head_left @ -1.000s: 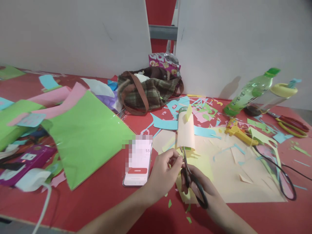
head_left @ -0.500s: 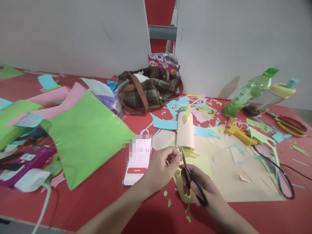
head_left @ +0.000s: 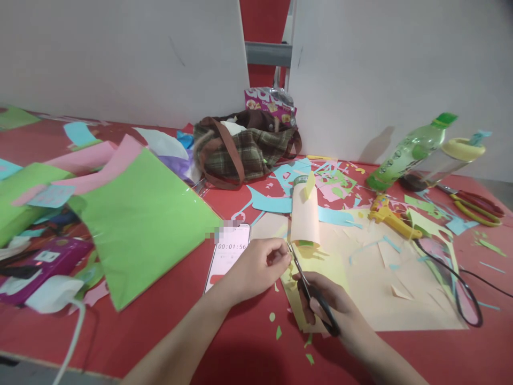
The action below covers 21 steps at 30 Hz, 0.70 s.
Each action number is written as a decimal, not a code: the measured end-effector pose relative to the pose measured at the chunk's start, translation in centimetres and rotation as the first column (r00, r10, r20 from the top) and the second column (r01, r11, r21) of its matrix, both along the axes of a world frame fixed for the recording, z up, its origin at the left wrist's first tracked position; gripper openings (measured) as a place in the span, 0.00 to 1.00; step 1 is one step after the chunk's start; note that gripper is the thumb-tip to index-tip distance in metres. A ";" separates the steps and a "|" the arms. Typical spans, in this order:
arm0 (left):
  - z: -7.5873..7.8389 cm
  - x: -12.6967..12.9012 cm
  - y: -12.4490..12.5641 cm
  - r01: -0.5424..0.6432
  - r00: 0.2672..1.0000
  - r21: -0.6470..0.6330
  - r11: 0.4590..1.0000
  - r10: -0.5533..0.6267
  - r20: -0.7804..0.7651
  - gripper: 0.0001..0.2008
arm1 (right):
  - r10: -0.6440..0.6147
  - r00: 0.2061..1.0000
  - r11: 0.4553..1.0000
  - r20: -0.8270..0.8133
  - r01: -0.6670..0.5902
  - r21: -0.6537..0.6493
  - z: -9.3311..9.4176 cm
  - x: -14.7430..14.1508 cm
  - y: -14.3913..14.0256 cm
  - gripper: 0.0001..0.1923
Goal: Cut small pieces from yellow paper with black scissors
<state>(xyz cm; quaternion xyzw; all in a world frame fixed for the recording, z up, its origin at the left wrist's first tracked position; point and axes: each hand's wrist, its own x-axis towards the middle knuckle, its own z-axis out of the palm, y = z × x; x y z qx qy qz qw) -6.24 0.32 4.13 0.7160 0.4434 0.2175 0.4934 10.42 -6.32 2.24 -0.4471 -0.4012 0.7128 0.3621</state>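
Observation:
My right hand (head_left: 334, 297) is wrapped around the black handles of a pair of scissors (head_left: 305, 286). The blades point up and left, nearly together, with their tips at the fingertips of my left hand (head_left: 266, 267). Those fingers are pinched; whatever lies between them is too small or hidden to make out. Beneath both hands is a yellow paper sheet (head_left: 332, 270) with an uneven left edge. Just beyond stands a peach paper-wrapped cylinder (head_left: 305, 219) with a yellow paper piece (head_left: 309, 185) on its upper side. A phone (head_left: 226, 256) showing a timer is partly covered by my left hand and forearm.
Peach paper (head_left: 401, 305) with scraps spreads to the right, beside a yellow glue gun (head_left: 395, 219). Behind are a green-capped bottle (head_left: 414, 149), a clear cup (head_left: 451, 160) and pliers (head_left: 473, 203). A green sheet (head_left: 148, 230) and plaid bag (head_left: 256, 152) lie left and back.
The scissor blades have come closer together. My left hand has shifted slightly left and up, covering more of the phone's lower part. The scissors' tips have also moved a little left.

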 end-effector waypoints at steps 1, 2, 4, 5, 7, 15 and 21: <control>0.1 -0.1 0.1 0.009 1.000 -0.006 1.000 -0.009 -0.011 0.08 | -0.001 1.000 1.000 -0.002 0.001 -0.011 0.0 0.0 0.0 0.17; 0.1 -0.1 0.2 0.017 1.000 -0.010 1.000 -0.017 -0.023 0.08 | -0.001 1.000 1.000 -0.002 0.001 -0.022 0.0 0.0 0.0 0.18; 0.3 -0.2 0.3 0.024 0.999 -0.014 1.000 -0.025 -0.046 0.08 | 0.004 1.000 0.999 -0.003 -0.005 -0.035 0.0 0.0 0.1 0.18; 0.4 -0.3 0.3 0.026 0.998 -0.014 1.000 -0.027 -0.057 0.09 | 0.005 1.000 0.999 -0.002 -0.005 -0.034 0.0 -0.1 0.2 0.18; 0.6 -0.4 0.4 0.029 0.997 -0.017 0.999 -0.030 -0.073 0.09 | 0.010 1.000 1.000 0.007 -0.010 -0.026 0.0 -0.1 0.2 0.18; 0.8 -0.5 0.5 0.028 0.997 -0.021 0.999 -0.030 -0.069 0.09 | -0.001 0.996 0.999 0.090 0.005 -0.049 0.1 -0.1 0.2 0.18; 0.8 -0.5 0.5 -0.004 0.999 -0.025 1.000 0.002 -0.050 0.09 | -0.041 0.993 0.995 0.113 0.050 -0.081 0.1 -0.3 0.5 0.17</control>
